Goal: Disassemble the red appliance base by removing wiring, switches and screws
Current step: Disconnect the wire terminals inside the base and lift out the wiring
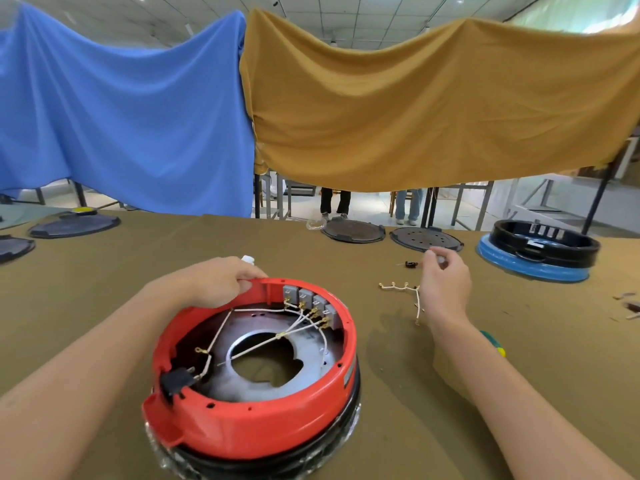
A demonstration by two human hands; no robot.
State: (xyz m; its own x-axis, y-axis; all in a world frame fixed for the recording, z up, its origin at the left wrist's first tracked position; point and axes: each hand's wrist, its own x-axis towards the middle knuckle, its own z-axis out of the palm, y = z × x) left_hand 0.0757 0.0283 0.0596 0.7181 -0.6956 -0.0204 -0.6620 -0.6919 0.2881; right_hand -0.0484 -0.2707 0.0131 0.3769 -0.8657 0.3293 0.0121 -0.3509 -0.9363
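Note:
The red appliance base point(263, 420) lies upside down on the olive cloth in front of me. Inside it, white wires point(277, 336) run to a row of grey switches point(311, 301) on the far wall and to a black plug socket point(176, 377) at the near left. My left hand point(221, 280) grips the far left rim of the base. My right hand point(445, 282) hovers to the right of the base, its fingertips pinching a small pale part. A loose white wire harness point(401, 289) lies on the cloth beside that hand.
A small black part point(411, 264) lies past the harness. Two dark round lids point(353, 232) point(426, 239) sit at the far edge, a blue and black base point(536, 251) at far right, more dark lids point(74, 225) at far left. A green-yellow tool handle point(493, 342) peeks out under my right forearm.

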